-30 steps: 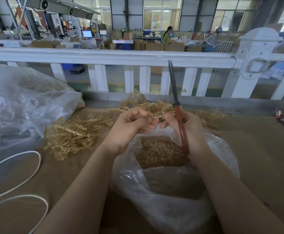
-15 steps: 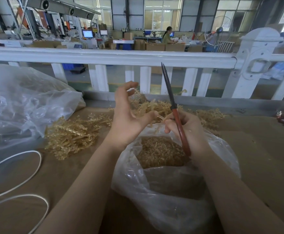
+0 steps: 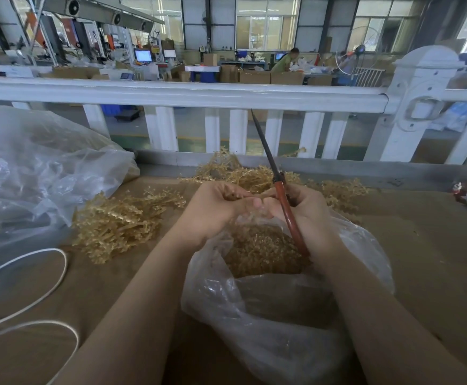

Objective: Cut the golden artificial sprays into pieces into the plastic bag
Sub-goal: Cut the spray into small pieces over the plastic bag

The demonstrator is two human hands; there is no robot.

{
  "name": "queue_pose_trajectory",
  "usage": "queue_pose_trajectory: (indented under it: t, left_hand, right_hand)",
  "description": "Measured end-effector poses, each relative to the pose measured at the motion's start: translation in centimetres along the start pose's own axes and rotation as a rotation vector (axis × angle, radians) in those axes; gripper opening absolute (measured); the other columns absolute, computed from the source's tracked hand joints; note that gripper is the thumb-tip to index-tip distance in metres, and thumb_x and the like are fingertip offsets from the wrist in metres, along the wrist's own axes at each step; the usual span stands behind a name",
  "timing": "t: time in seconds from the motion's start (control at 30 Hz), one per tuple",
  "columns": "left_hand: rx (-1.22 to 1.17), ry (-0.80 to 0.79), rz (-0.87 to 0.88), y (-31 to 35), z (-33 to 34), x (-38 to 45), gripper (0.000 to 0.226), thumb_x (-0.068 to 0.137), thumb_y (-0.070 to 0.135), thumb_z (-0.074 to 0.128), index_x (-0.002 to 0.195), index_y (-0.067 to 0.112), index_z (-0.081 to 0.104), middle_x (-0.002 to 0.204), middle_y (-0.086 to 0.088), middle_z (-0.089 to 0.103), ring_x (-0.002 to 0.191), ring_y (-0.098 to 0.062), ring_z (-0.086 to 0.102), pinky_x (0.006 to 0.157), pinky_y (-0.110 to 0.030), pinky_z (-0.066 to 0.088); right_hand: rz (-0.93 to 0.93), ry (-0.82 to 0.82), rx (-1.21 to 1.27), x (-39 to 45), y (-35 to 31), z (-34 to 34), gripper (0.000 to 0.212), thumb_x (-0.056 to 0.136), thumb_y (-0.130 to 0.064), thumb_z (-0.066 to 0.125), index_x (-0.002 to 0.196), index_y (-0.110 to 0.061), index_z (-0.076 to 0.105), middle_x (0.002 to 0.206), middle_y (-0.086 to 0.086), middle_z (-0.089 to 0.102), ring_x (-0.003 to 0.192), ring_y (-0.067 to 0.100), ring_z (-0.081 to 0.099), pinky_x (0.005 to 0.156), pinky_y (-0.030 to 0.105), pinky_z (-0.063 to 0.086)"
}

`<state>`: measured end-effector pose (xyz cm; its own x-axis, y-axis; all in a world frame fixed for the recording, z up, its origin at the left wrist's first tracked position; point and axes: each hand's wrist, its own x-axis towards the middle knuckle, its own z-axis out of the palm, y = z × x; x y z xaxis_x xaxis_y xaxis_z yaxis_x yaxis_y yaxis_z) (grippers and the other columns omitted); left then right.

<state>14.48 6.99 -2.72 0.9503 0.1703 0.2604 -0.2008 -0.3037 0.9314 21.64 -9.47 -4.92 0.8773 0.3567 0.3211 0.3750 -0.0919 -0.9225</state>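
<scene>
1. Holding both hands right over the open mouth of the plastic bag (image 3: 254, 315), likely so cut bits drop straight onto the golden pieces (image 3: 260, 251) inside.
2. Left hand (image 3: 215, 212): curling fingers inward, apparently pinching a small sprig; sprig mostly hidden.
3. Right hand (image 3: 307, 215): wrapping fingers round the red-handled scissors (image 3: 285, 207), blades closed and pointing up, away from the fingers.
4. Keeping uncut golden sprays (image 3: 121, 220) heaped on the table (image 3: 435, 259) left of the bag, more behind the hands, within easy reach.
</scene>
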Motion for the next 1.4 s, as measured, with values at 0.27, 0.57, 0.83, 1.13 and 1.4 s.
queue_pose_trajectory:
  t: [0.27, 0.57, 0.83, 1.13, 1.4]
  left_hand:
    - [-0.121, 0.105, -0.158, -0.37, 0.64, 0.16, 0.010, 0.089, 0.013, 0.072, 0.086, 0.004, 0.067, 0.072, -0.005, 0.069, 0.057, -0.012, 0.063, 0.058, -0.020, 0.054]
    - [-0.120, 0.197, -0.158, -0.55, 0.14, 0.20, 0.011, 0.092, 0.012, 0.069, 0.082, 0.008, 0.068, 0.075, -0.007, 0.072, 0.046, -0.009, 0.055, 0.046, -0.017, 0.044]
    - [-0.490, 0.053, -0.171, -0.39, 0.11, 0.08, 0.009, 0.089, 0.017, 0.066, 0.082, 0.012, 0.065, 0.075, -0.001, 0.072, 0.064, -0.010, 0.066, 0.057, -0.019, 0.052]
    - [-0.373, 0.028, -0.162, -0.21, 0.59, -0.10, 0.007, 0.087, 0.011, 0.073, 0.083, 0.012, 0.066, 0.071, -0.001, 0.068, 0.047, -0.005, 0.047, 0.042, -0.014, 0.036]
    - [-0.391, 0.043, -0.179, -0.45, 0.72, 0.04, 0.010, 0.085, 0.004, 0.072, 0.082, 0.013, 0.067, 0.063, -0.003, 0.064, 0.048, -0.011, 0.041, 0.043, -0.019, 0.032]
  right_hand:
    - [0.024, 0.062, -0.055, -0.09, -0.05, 0.30, 0.008, 0.084, -0.030, 0.079, 0.086, -0.024, 0.074, 0.076, -0.005, 0.075, 0.067, 0.011, 0.070, 0.067, 0.030, 0.058]
    - [-0.056, 0.130, -0.136, 0.00, 0.10, 0.13, 0.020, 0.078, -0.036, 0.085, 0.087, -0.034, 0.067, 0.075, -0.030, 0.067, 0.079, -0.007, 0.064, 0.072, 0.019, 0.047]
    - [0.013, 0.009, 0.178, -0.50, -0.56, 0.09, 0.032, 0.086, -0.040, 0.073, 0.078, -0.009, 0.070, 0.060, -0.001, 0.065, 0.040, 0.003, 0.050, 0.045, 0.012, 0.037]
    - [0.009, 0.055, 0.036, -0.36, -0.74, 0.35, 0.018, 0.091, -0.025, 0.073, 0.074, -0.020, 0.072, 0.066, -0.001, 0.072, 0.049, 0.000, 0.058, 0.062, 0.026, 0.043]
    - [0.039, 0.122, 0.053, -0.05, -0.19, 0.37, 0.011, 0.086, -0.027, 0.079, 0.087, -0.018, 0.073, 0.080, 0.002, 0.074, 0.075, 0.017, 0.071, 0.079, 0.038, 0.058]
